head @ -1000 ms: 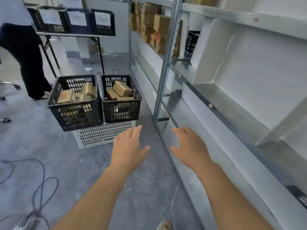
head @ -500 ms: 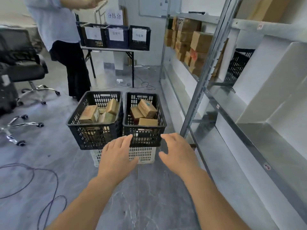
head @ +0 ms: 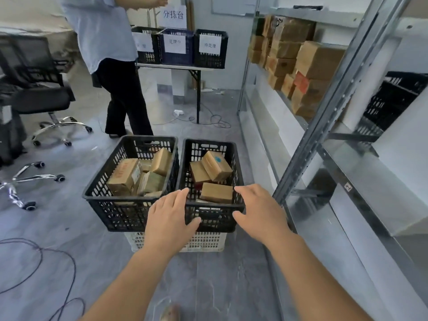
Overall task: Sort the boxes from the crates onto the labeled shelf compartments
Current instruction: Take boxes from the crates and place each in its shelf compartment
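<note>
Two black crates sit side by side on a white crate (head: 203,242) on the floor. The left crate (head: 108,205) holds several brown boxes (head: 125,176). The right crate (head: 213,218) holds three: a flat box (head: 216,193) near its front and two tilted ones (head: 215,165) behind. My left hand (head: 169,218) and my right hand (head: 259,212) reach out with straight fingers at the right crate's near rim, one on each side of the flat box, holding nothing. The metal shelf (head: 361,172) runs along the right.
A person (head: 108,54) stands behind the crates at a table (head: 176,67) with three labeled bins. Office chairs (head: 39,93) stand at the left. Cables (head: 39,256) lie on the floor at lower left. Stacked boxes (head: 298,63) fill the far shelf, beside a black crate (head: 393,100).
The crates have come much closer in view. Both hands have moved forward from over the floor to the near rim of the right crate.
</note>
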`<state>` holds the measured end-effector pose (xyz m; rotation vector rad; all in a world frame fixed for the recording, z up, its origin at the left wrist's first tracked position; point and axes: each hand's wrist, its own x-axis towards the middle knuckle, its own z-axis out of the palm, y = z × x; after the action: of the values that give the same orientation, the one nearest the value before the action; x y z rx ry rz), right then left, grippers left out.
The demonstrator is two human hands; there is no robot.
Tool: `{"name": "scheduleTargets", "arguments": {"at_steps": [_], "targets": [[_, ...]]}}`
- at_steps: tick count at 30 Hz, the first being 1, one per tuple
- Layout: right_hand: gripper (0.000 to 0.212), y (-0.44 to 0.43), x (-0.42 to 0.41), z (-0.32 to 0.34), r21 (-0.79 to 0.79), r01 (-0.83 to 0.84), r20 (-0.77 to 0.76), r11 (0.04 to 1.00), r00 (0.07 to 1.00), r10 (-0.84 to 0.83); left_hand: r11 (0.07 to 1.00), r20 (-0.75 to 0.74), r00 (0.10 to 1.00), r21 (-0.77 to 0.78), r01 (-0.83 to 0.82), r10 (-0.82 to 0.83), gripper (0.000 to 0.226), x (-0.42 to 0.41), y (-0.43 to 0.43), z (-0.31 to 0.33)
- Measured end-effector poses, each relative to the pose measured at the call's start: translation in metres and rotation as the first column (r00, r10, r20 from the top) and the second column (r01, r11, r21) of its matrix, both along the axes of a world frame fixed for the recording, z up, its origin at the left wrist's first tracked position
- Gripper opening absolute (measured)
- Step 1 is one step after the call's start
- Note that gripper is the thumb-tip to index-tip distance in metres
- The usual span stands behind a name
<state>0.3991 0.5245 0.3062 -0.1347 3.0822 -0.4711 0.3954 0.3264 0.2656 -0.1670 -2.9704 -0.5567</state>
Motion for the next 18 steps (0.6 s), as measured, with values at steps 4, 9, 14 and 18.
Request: {"name": "scheduleTargets", "arguments": {"at_steps": [4,9,14,18], "targets": [[0.056,0.004,-0.060,-0.008,0.012,-0.005,0.013,1.000,1.000,0.005,1.000,0.029,0.999,0.023,0.016,-0.017,0.073,-0.061,0.007,-0.011],[0.057,0.006,-0.157,-0.014,0.026,0.047,0.033,0.999,0.998,-0.048,0.998,0.051,0.997,0.038,0.059,-0.061,0.074,-0.167,0.011,-0.019],[0.058,-0.001,-0.260,-0.016,0.054,0.073,0.097,0.996,0.992,-0.078,0.996,0.096,0.993,0.064,0.067,-0.073,0.072,-0.276,-0.001,-0.020],[0.058,-0.005,-0.334,-0.030,0.069,0.078,0.163,0.995,0.983,-0.088,0.997,0.159,0.984,0.029,0.077,-0.081,0.074,-0.351,-0.015,-0.037]]}}
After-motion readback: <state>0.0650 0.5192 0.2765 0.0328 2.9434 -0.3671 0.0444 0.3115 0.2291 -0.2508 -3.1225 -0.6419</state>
